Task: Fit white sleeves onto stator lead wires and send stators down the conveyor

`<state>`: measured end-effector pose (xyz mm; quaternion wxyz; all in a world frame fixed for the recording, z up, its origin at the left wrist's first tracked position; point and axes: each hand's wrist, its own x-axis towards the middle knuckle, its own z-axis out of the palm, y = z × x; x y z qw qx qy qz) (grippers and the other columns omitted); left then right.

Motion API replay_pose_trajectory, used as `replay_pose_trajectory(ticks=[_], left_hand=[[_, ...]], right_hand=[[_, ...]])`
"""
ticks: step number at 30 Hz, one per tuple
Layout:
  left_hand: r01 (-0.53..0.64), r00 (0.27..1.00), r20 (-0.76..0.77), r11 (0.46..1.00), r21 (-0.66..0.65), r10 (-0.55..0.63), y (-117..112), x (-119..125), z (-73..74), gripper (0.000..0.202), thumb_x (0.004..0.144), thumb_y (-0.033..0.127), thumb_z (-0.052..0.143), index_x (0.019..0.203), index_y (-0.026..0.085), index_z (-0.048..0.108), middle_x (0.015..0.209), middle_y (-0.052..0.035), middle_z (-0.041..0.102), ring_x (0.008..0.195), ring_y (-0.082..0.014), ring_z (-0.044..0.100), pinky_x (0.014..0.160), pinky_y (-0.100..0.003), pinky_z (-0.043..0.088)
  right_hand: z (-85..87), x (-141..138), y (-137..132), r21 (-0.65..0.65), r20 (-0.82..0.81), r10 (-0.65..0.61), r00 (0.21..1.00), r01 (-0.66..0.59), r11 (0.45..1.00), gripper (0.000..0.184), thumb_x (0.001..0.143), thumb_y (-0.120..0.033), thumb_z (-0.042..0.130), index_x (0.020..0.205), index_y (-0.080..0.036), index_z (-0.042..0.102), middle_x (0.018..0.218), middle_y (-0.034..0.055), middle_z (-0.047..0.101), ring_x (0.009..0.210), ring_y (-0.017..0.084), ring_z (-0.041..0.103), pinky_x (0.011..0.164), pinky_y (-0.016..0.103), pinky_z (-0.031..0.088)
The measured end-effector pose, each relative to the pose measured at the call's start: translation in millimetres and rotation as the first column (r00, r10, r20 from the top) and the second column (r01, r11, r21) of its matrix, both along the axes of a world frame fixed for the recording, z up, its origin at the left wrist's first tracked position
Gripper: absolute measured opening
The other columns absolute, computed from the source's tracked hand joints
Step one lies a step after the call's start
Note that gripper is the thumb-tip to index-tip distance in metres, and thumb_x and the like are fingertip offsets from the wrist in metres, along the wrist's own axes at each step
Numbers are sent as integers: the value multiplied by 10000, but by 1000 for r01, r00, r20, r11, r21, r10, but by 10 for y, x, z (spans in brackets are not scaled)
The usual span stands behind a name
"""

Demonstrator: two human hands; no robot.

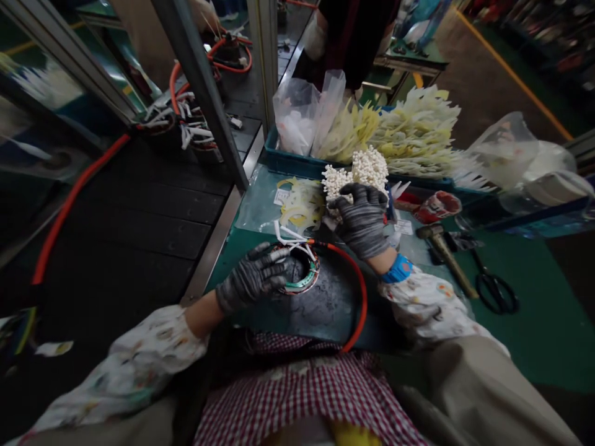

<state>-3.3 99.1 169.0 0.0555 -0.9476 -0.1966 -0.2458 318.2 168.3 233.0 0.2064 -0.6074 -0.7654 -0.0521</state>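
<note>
A ring-shaped wound motor stator [307, 285], with white sleeved leads [290, 234] and an orange-red cable [360, 279], lies on the dark work surface in front of me. My left hand [255, 275], in a grey striped glove, rests its stretched fingers on the stator's left rim. My right hand [362, 220], gloved alike, is at the near side of a bundle of thin white sticks with knobbed ends [369, 167]. Its fingers are curled, and whatever lies under them is hidden.
Behind stand blue trays [297, 162] with yellowish strips [413, 133] and plastic bags [297, 118]. A flat bag of yellow pieces [300, 201] lies left of the sticks. At right are a red roll [437, 206], a hammer [449, 260] and black scissors [495, 288]. A metal post [199, 93] rises at left.
</note>
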Motion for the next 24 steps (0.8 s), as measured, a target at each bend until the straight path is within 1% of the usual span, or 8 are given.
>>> replay_pose_trajectory(ticks=[4,7,10,13,15,17,20,24], left_hand=[[-113,987,109,991,-70,121,-139,116,-137,88,1037,335,810,1106,331,756,1235,4,856,1472,-241,660,1358,-489,413],[-311,932,151,942,-127,328,-328,234,-315,83,1027,356,797,1078,312,748,1128,-11,854,1407,-283,699,1307,-546,448],[-444,862,202,885,-138,464,-421,326,-463,177,1018,434,807,1102,290,748,1072,-38,849,1351,-328,719,1279,-610,433],[-415,876,210,901,-131,434,-405,337,-498,193,1016,472,822,1101,313,754,1054,-24,846,1360,-336,707,1277,-634,407],[-390,896,158,906,-162,414,-378,311,-482,155,1025,465,809,1095,335,762,1087,-17,849,1379,-335,694,1263,-633,416],[-390,905,103,902,-188,413,-361,284,-466,108,1029,433,794,1073,337,769,1104,-16,852,1390,-334,689,1240,-624,440],[-399,902,87,893,-207,423,-362,281,-449,87,1032,407,782,1064,328,768,1130,-19,855,1398,-336,686,1214,-613,464],[-399,895,134,898,-185,425,-392,335,-375,74,1057,388,741,1051,315,750,1127,-18,860,1398,-326,688,1205,-602,482]], right_hand=[[-131,-119,123,1,-102,-43,994,43,999,94,882,-173,821,963,-220,816,1468,149,736,1400,428,583,1192,691,456],[-153,-80,84,75,-320,146,936,-128,989,34,908,-217,808,939,-230,806,1288,126,790,1266,364,679,1146,636,527],[-17,24,-105,131,-537,340,772,-322,938,39,984,-293,782,1008,-266,795,1148,69,828,1103,279,779,1015,504,646],[226,106,-456,222,-759,325,564,-245,944,74,1044,-369,798,1072,-319,752,1061,17,853,943,234,829,829,411,699],[336,116,-729,193,-835,255,488,-175,965,103,1066,-421,799,1086,-347,729,953,-6,842,799,215,819,707,368,689],[328,82,-970,29,-825,150,544,-225,974,149,1068,-481,799,1077,-347,735,886,-4,822,734,225,808,685,378,702],[123,-20,-1204,25,-744,111,658,-139,990,202,1074,-549,763,1081,-348,748,909,21,815,811,276,817,812,471,734],[-176,-138,-1384,34,-811,39,584,-20,999,164,1092,-508,738,1058,-357,685,892,5,798,768,273,804,798,490,723]])
